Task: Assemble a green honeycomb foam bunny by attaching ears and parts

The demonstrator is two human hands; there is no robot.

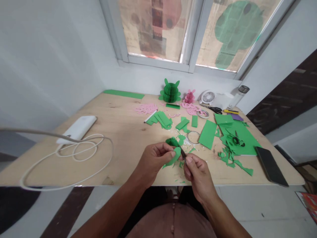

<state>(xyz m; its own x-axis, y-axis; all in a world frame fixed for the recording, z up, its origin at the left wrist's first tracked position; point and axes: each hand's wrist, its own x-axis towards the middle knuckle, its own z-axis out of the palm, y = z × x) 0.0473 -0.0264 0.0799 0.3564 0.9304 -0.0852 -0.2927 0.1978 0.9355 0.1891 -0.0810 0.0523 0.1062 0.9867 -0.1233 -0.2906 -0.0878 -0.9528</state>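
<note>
My left hand [159, 157] pinches a green paper cutout [176, 154] with a rounded edge. In my right hand [198, 170] is a slim dark pointed tool [182, 152], gripped between thumb and fingers. Its tip reaches to the edge of the cutout; whether it is tweezers or a blade I cannot make out. Just beyond my left fingers lies a dark green honeycomb paper piece [171, 141], partly hidden. Small green scraps [181, 138] are scattered around both hands. A roll ring of tape [193, 137] lies a little farther back.
Green paper sheets [244, 135], green-handled scissors [238, 141] and a phone [271, 165] lie at the right. Green [170, 92] and pink [189, 97] paper figures stand at the back, near a small fan [207, 97]. A white power bank [78, 129] with a looped cable is at left.
</note>
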